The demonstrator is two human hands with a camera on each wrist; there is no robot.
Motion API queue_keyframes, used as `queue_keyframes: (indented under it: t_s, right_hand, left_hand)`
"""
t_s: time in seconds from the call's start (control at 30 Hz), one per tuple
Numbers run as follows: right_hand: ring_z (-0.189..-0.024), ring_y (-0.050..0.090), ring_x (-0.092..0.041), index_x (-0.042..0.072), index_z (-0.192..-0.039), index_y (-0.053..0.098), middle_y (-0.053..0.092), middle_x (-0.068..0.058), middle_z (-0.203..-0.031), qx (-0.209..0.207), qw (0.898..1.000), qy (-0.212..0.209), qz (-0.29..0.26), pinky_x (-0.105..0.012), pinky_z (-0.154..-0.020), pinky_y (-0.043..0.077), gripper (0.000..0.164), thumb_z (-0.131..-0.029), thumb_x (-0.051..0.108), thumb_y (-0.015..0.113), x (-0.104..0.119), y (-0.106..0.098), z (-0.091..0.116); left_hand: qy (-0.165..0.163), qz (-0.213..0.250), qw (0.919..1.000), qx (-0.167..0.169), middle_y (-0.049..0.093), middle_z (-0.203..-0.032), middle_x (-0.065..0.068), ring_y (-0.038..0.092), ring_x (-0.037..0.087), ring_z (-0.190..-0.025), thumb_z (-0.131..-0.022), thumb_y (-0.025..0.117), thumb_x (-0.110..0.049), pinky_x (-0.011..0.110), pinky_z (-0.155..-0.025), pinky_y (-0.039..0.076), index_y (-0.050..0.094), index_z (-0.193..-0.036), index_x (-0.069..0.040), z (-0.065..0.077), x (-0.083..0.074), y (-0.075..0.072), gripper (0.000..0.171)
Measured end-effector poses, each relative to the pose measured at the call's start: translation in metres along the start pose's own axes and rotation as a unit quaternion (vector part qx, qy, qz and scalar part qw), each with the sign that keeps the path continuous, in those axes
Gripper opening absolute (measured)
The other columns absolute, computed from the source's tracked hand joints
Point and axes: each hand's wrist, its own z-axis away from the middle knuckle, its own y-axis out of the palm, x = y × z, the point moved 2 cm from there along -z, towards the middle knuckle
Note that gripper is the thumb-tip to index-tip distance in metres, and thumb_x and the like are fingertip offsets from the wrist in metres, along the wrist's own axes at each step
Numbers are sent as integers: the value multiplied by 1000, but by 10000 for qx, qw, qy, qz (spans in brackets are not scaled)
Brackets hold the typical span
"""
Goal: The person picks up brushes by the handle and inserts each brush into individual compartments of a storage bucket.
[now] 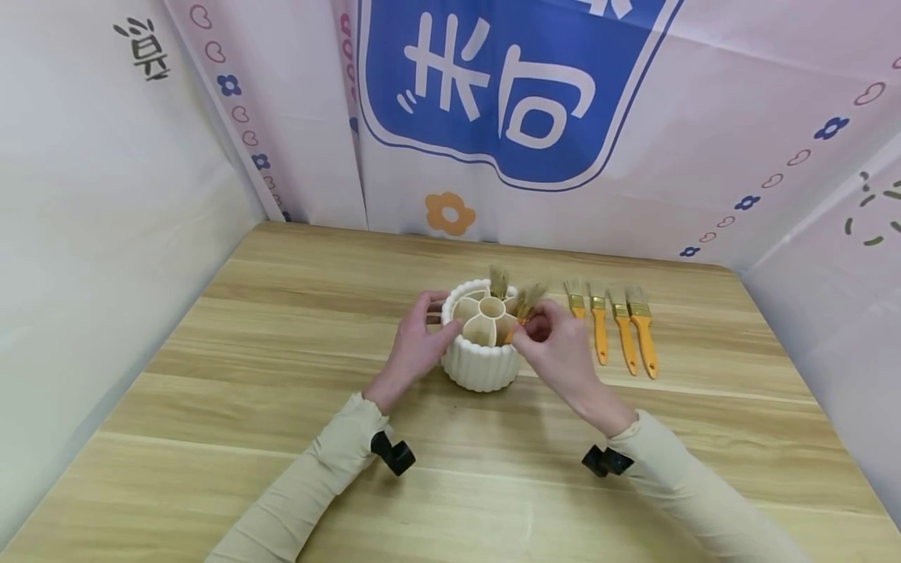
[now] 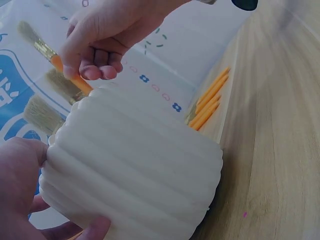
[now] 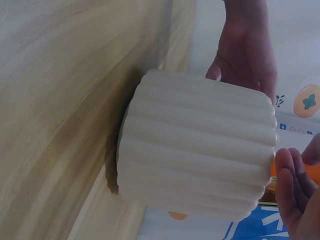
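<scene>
A white ribbed round organizer with several compartments stands on the table. My left hand grips its left side, thumb at the rim and fingers round the far wall. At the right rim my right hand pinches the orange handle of a paintbrush, bristles up. The handle's lower end is hidden behind the rim in the left wrist view. Two other brushes, one with its bristles at the back, stand in the organizer with their bristles above the rim.
To the right, several orange-handled paintbrushes lie in a row on the wooden table, bristles toward the back. A printed cloth hangs behind the table, with white sheets along both sides.
</scene>
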Motion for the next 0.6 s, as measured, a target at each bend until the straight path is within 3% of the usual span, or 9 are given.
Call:
queue_keyframes:
  t_s: [0.13, 0.37, 0.6]
  right_hand:
    - [-52, 51, -9, 2, -80, 60, 61, -5, -60, 102, 9994, 161, 283, -18, -48, 43, 6, -76, 6, 63, -2, 3, -4]
    - [-51, 48, -9, 1, -79, 61, 60, -6, -60, 336, 9948, -30, 964, -17, -47, 39, 9, -74, 8, 64, -1, 7, -5]
    - [-52, 47, -11, 2, -81, 61, 58, -5, -60, 505, 9897, 162, 1331, -19, -48, 38, 12, -75, 12, 65, -2, 9, -3]
  left_hand:
    - [54, 14, 10000, -14, 56, -122, 12, 56, 28, -111, -82, 63, -22, 27, -67, 58, 48, -128, -14, -1, 1, 0, 49]
    - [98, -21, 9999, -64, 56, -120, 11, 57, 27, -109, -82, 64, -24, 27, -66, 58, 49, -126, -15, 0, 3, 1, 48]
    - [172, -18, 9998, -66, 56, -122, 12, 57, 27, -109, -83, 64, -24, 31, -75, 58, 48, -128, -15, 0, 2, 0, 49]
